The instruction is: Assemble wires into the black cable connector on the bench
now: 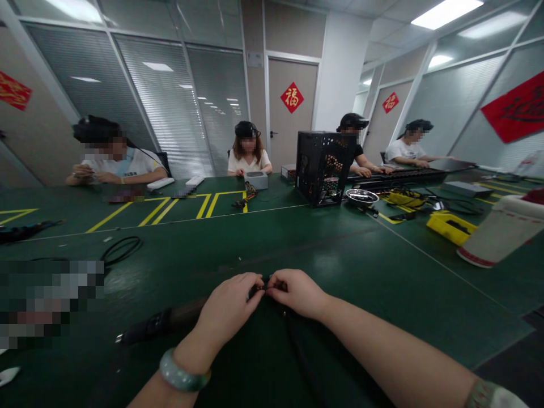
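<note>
A green table (pixel 361 283) is filling most of the view, with several people sitting and working along its far side. A black computer case (pixel 321 170) is standing upright beyond the hands, likely set back so the near surface is leaving elbow room. A pale container (pixel 504 226) is resting at the right, near a yellow tray (pixel 450 228), both probably being kept aside yet reachable. A dark tool (pixel 155 326) is lying beside and partly behind the left hand (pixel 232 300), its metal tip pointing away leftward, perhaps put down to free the fingers. The right hand (pixel 300 294) is meeting the left just above the table, in front of the wearer. Both hands are pinching a small dark piece (pixel 256 291), thumbs and fingertips closed on it, seemingly from two sides to be steadying something so slight; its shape is hiding behind the fingers. A tiny bright bit (pixel 284 313) is showing just below the right hand.
</note>
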Motion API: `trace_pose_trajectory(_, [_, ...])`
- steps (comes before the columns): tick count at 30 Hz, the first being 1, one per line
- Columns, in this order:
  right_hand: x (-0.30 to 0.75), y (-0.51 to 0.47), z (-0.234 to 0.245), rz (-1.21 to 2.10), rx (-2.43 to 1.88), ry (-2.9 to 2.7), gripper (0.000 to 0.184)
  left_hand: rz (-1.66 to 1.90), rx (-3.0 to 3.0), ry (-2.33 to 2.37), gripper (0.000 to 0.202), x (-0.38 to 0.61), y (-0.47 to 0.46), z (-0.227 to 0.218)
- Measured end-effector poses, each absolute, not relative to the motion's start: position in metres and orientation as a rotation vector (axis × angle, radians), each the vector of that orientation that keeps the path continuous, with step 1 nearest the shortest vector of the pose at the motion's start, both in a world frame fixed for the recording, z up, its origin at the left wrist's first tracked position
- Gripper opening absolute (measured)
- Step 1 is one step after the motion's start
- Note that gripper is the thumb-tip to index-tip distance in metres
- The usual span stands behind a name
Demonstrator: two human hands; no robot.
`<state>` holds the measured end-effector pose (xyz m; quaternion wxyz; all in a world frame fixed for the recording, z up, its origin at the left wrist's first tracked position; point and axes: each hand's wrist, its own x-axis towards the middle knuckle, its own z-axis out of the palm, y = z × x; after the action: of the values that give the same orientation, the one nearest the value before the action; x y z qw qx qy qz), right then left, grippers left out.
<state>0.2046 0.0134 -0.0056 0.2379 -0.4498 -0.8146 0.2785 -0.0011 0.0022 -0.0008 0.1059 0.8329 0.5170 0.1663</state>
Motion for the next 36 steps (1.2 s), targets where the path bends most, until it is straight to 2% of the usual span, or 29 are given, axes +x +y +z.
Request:
trace_pose_trajectory(6, [0.2045, 0.0152, -0.0092, 0.772, -1.219, -2.222, 0.005, 0.508, 2.463, 1.523, 0.021, 0.0012, -0.0031, 0.0041])
trace_pose_trajectory(16, [0.2046, 0.0163, -0.0103, 0.778, -1.248, -2.204, 0.005, 0.497, 2.468, 1.529, 0.013, 0.0025, -0.0025, 0.0041])
trace_pose_trajectory(36, [0.2047, 0.012, -0.0042, 0.81, -1.249, -2.195, 0.007, 0.464, 2.493, 1.514, 0.013, 0.0006, -0.0027, 0.0057])
